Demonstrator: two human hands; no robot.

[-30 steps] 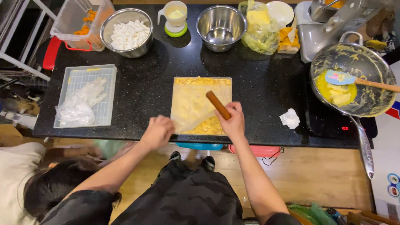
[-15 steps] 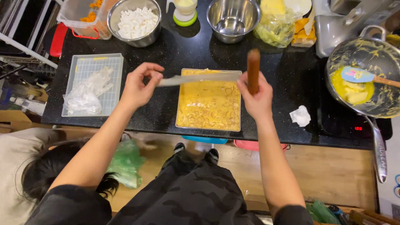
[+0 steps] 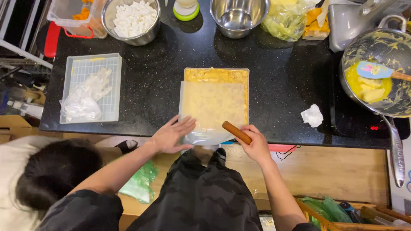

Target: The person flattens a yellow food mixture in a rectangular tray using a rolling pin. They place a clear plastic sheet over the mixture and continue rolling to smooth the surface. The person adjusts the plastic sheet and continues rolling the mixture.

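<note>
Pressing left hand (image 3: 171, 136) with fingers spread flat on clear plastic sheet (image 3: 212, 109) covering rectangular tray of yellow batter (image 3: 216, 75), right hand (image 3: 256, 143) gripping brown wooden handle (image 3: 236, 132), steel bowl of white cubes (image 3: 132, 18) behind.

Lots cropped along the top here

Orange-filled tub (image 3: 72, 15) at 11 o'clock, steel bowls and yellow bag (image 3: 284, 19) at 12 o'clock run off-frame; spatula handle (image 3: 401, 76) exits at 3 o'clock.

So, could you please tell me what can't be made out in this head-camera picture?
- Tray: a clear sheet covers most of the yellow mix; only the far strip shows bare.
- Wooden handle: its near end sits in the right hand; whether a blade is attached is unclear.
- Left hand: the palm covers the sheet's near corner.
- Pan: its right side is cut off by the picture edge.
</note>
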